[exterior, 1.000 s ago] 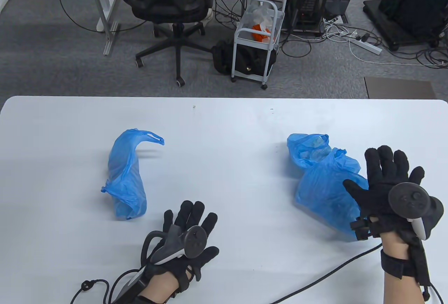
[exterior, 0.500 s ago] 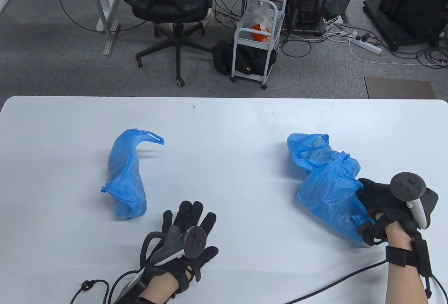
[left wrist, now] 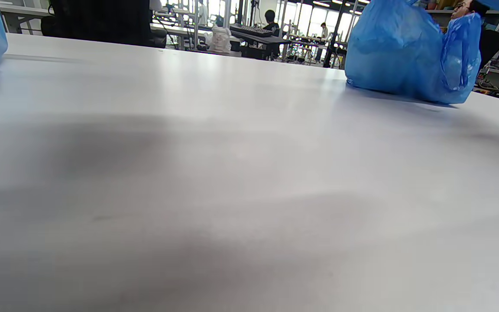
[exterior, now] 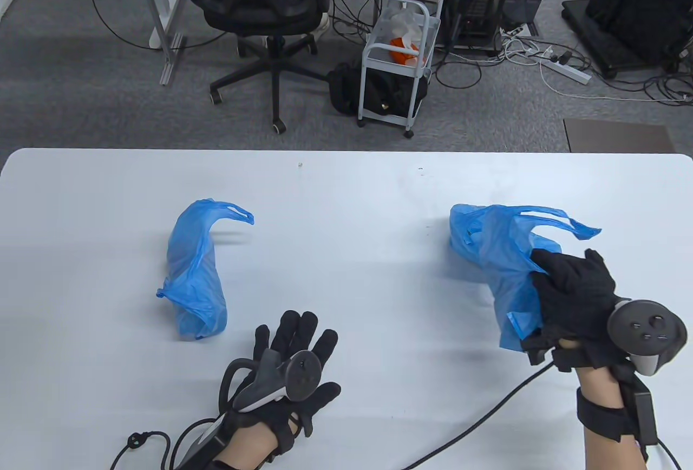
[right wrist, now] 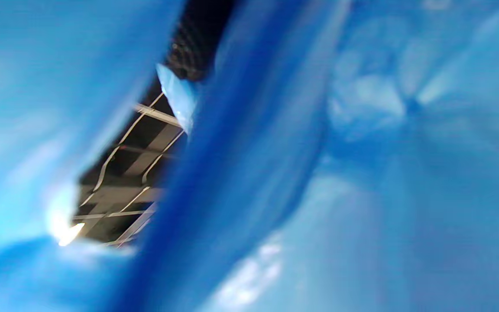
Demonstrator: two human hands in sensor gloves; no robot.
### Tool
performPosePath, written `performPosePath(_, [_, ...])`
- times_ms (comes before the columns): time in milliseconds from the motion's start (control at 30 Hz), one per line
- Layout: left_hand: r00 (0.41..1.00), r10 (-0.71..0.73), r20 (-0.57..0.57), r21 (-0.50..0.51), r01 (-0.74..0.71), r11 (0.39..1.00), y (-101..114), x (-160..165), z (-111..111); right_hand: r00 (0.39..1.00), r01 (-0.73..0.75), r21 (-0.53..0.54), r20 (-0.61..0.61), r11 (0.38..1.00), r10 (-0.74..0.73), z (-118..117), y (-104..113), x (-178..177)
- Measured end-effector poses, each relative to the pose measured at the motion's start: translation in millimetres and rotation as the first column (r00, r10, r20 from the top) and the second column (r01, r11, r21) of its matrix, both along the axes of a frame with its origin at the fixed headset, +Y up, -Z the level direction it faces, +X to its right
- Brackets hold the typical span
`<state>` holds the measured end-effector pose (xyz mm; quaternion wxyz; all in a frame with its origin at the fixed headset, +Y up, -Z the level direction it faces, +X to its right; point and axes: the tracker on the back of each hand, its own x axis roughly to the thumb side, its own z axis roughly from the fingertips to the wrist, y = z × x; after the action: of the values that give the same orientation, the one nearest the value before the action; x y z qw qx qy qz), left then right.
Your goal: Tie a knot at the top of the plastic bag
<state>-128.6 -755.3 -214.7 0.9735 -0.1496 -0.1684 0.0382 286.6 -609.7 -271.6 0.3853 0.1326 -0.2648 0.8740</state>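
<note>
Cables are trailing off the near edge of the white bench [exterior: 346,188] beside both of your wrists. Your left hand [exterior: 292,367] is lying flat on the bench near that edge, fingers spread and gripping nothing, with its tracker [exterior: 289,375] sitting on its back. Your right hand [exterior: 574,296] is clenching a fistful of the right blue plastic bag [exterior: 503,259], bunching the film at its near side; the bag's handles [exterior: 563,221] are sticking out to the right, past your fingers, and its far end is resting on the bench. In the right wrist view the blue film [right wrist: 362,173] is filling nearly the whole frame, blurred, so nothing of your fingers is showing there. In the left wrist view that bag [left wrist: 409,56] is sitting at the far right of the bench top.

A second blue plastic bag [exterior: 195,269] is lying well apart to the left, just beyond your left hand, with one handle loop [exterior: 238,213] curling up and to the right.

Beyond the bench, on the grey carpet, a black office chair [exterior: 260,4] is standing beside a small white wheeled cart [exterior: 398,58], with a power strip [exterior: 563,66] and loose wires sprawling to the right.
</note>
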Motion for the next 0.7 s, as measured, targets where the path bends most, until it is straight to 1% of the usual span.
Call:
performPosePath(67, [1.000, 0.012, 0.002, 0.010, -0.012, 1.000, 3, -1, 1, 0.997, -0.063, 0.012, -0.048, 0.998, 0.063, -7, 6, -34])
performPosePath(100, [1.000, 0.019, 0.003, 0.014, -0.019, 1.000, 4, -3, 1, 0.992, -0.094, 0.023, -0.076, 0.995, 0.096, -10, 6, -53])
performPosePath(167, [0.996, 0.082, 0.033, 0.054, -0.083, 0.995, 12, -5, 2, 0.982, -0.136, 0.032, -0.128, 0.990, 0.139, -12, 0, -83])
performPosePath(233, [0.989, 0.147, 0.030, 0.129, -0.149, 0.980, 25, -14, 2, 0.963, -0.193, 0.049, -0.184, 0.980, 0.199, -9, -12, -117])
performPosePath(267, [0.985, 0.173, 0.023, 0.152, -0.174, 0.973, 30, -19, 1, 0.952, -0.221, 0.047, -0.206, 0.974, 0.226, -8, -18, -128])
performPosePath(300, [0.976, 0.216, 0.000, 0.184, -0.212, 0.960, 36, -28, -1, 0.932, -0.272, 0.038, -0.238, 0.962, 0.273, -5, -29, -143])
performPosePath(333, [0.969, 0.247, -0.019, 0.201, -0.238, 0.950, 40, -34, -2, 0.919, -0.301, 0.037, -0.257, 0.953, 0.300, -4, -36, -151])
performPosePath(367, [0.956, 0.291, -0.045, 0.220, -0.275, 0.936, 44, -43, -5, 0.902, -0.338, 0.040, -0.272, 0.940, 0.335, -1, -47, -161])
performPosePath(467, [0.926, 0.367, -0.089, 0.240, -0.338, 0.910, 46, -60, -12, 0.878, -0.370, 0.033, -0.314, 0.928, 0.361, 5, -71, -176])
performPosePath(500, [0.908, 0.407, -0.097, 0.233, -0.377, 0.896, 45, -64, -16, 0.873, -0.372, 0.049, -0.321, 0.927, 0.368, 8, -79, -180])
performPosePath(533, [0.887, 0.449, -0.104, 0.202, -0.424, 0.883, 42, -67, -21, 0.867, -0.380, 0.056, -0.327, 0.923, 0.377, 10, -82, -183])
performPosePath(600, [0.826, 0.544, -0.148, 0.115, -0.532, 0.839, 33, -70, -33, 0.847, -0.413, 0.059, -0.341, 0.909, 0.407, 14, -85, -186])
performPosePath(633, [0.781, 0.593, -0.193, 0.029, -0.600, 0.800, 27, -69, -40, 0.842, -0.425, 0.070, -0.337, 0.903, 0.422, 16, -86, -186])
performPosePath(667, [0.755, 0.615, -0.226, -0.026, -0.636, 0.771, 24, -68, -44, 0.842, -0.420, 0.083, -0.336, 0.903, 0.423, 17, -87, -186])
performPosePath(700, [0.729, 0.623, -0.283, -0.116, -0.671, 0.732, 20, -63, -50, 0.843, -0.410, 0.094, -0.341, 0.907, 0.416, 19, -88, -186])
